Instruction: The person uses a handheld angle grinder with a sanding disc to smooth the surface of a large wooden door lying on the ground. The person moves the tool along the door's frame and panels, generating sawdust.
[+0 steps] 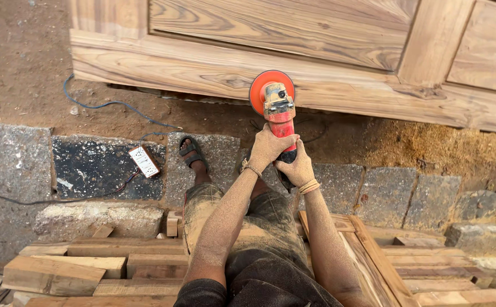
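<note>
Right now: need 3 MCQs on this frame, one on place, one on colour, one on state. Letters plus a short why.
1. Where is the angle grinder's disc?
A. against the lower rail of the wooden door
B. on the power strip
C. flat on the stone curb

2. What colour is the disc's backing?
A. blue
B. orange
C. green

3. How is the grinder held?
A. left hand only
B. lying unheld
C. both hands on its body

Answers:
1 A: the disc sits at the door's bottom rail.
2 B: the round pad shows orange.
3 C: the left hand and the right hand both wrap the red body.
</note>
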